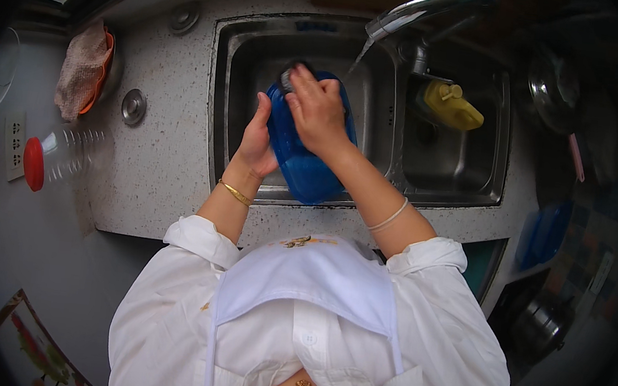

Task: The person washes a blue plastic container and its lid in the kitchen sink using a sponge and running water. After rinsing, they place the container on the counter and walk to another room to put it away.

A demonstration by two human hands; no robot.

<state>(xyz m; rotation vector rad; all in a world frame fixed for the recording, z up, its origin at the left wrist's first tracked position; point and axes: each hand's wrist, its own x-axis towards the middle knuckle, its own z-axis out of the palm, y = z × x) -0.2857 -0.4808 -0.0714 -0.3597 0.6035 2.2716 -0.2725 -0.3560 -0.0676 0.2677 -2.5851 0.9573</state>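
Note:
A blue plastic container or tray (311, 173) is held tilted over the left basin of the steel double sink (386, 116). My left hand (261, 139) supports its left side, thumb pointing up along the rim. Pressed to the far end of the blue piece, my right hand (318, 111) grips a dark scrubber (287, 76), which is blurred and mostly covered by the fingers. From the chrome faucet (385, 24) a thin stream of water (362, 56) falls just beyond my right hand.
A yellow plastic bottle (453, 106) rests in the right basin. On the left of the speckled counter (156, 175) are a metal sink strainer (133, 107), a clear jar with a red lid (71, 151), and a cloth (82, 73) over an orange-rimmed bowl. A pot (540, 322) sits at far right.

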